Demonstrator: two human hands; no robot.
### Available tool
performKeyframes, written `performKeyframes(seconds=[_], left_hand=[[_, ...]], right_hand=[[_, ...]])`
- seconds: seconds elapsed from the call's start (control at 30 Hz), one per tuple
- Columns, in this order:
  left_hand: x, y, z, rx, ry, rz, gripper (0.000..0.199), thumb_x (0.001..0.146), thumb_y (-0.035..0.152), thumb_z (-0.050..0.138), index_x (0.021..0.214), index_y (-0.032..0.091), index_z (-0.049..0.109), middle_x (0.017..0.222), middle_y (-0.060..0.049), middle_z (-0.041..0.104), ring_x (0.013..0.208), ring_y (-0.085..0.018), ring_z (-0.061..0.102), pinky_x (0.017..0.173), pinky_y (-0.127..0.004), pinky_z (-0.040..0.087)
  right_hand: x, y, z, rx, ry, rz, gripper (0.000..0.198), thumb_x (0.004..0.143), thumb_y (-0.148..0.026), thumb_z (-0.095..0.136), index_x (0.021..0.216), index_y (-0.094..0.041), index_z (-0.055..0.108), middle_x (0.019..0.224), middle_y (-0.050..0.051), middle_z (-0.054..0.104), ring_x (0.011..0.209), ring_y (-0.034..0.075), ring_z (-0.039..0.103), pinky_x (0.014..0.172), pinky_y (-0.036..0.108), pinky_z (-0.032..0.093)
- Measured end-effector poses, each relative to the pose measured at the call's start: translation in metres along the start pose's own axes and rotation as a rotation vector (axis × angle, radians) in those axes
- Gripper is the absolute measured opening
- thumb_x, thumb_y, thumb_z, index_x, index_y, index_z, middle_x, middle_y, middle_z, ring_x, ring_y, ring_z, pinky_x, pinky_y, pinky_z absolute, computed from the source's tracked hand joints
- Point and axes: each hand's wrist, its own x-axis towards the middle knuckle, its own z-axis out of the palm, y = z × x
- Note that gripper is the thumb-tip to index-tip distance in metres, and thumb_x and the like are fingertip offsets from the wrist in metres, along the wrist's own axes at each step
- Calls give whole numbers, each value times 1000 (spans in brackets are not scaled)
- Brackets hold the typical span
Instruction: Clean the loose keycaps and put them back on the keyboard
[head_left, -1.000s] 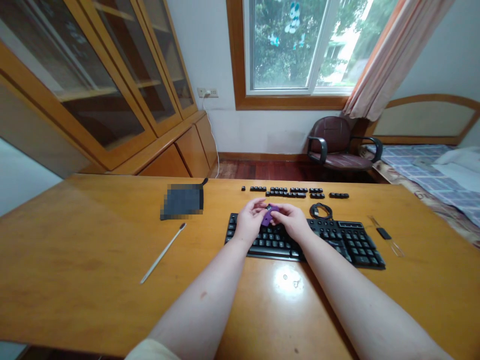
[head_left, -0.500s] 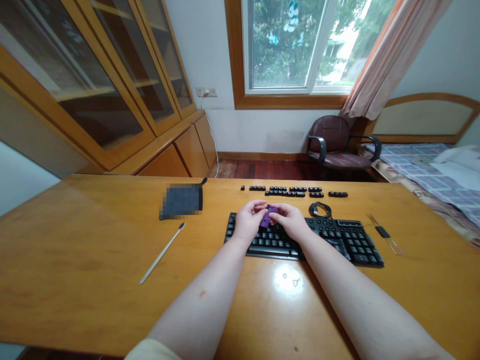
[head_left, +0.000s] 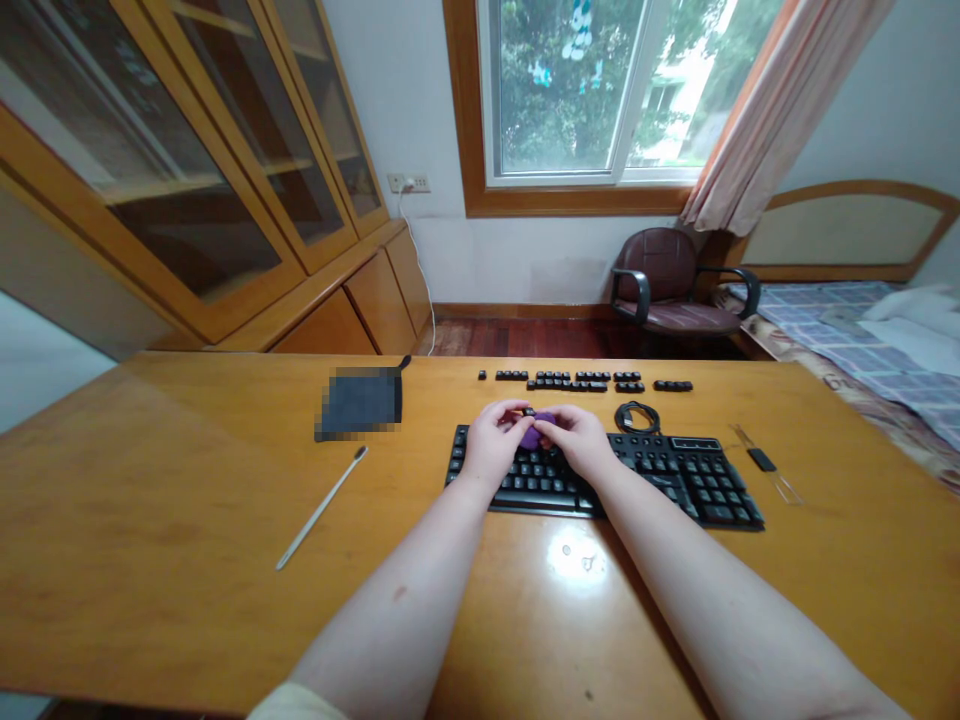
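Above a black keyboard [head_left: 547, 500], both my hands meet around a small purple cloth [head_left: 532, 436], bunched up. My left hand [head_left: 491, 438] pinches it from the left, fingers curled over the top. From the other side my right hand [head_left: 579, 438] grips it with thumb and fingers. A small dark piece that looks like a keycap [head_left: 529, 411] shows between the fingertips, partly hidden. Under the hands, the upper part of the keyboard is covered from sight. Loose black keycaps [head_left: 570, 384] stand in rows behind the keyboard.
A coiled black cable [head_left: 637, 418] lies behind the keyboard. To its right is a wire keycap puller [head_left: 763, 460]. On the left are a white-handled brush [head_left: 322, 508] and a dark pouch [head_left: 364, 402], blurred out. The wooden table [head_left: 187, 520] bears everything.
The purple cloth has been turned and bunched between my fingers, so less of it shows. A dark piece now shows at the fingertips. The view has shifted slightly.
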Motion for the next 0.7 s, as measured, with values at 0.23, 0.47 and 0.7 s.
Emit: performKeyframes(seconds=[0.23,0.47,0.7], left_hand=[[9,3,-17,-99,62,-48,24,72,24,62,94,16,65,95,-7,67,88,-16,62,86,-31,47],[9,2,-22,-196,18,-223,27,68,29,65,90,13,64,86,-6,68,80,-15,63,82,-33,49],[9,2,-33,278,-178,2,23,73,18,59,95,18,65,97,-7,68,92,-20,63,89,-37,46]], right_hand=[[4,-9,-5,71,194,-16,32,66,-39,66,87,-14,65,59,0,62,45,11,51,48,27,45],[8,-5,-10,145,282,-18,36,66,-42,66,91,-15,64,66,1,63,46,11,49,46,28,46],[7,-7,-9,122,286,-27,36,67,-42,66,91,-15,63,60,0,59,45,11,48,44,27,45]])
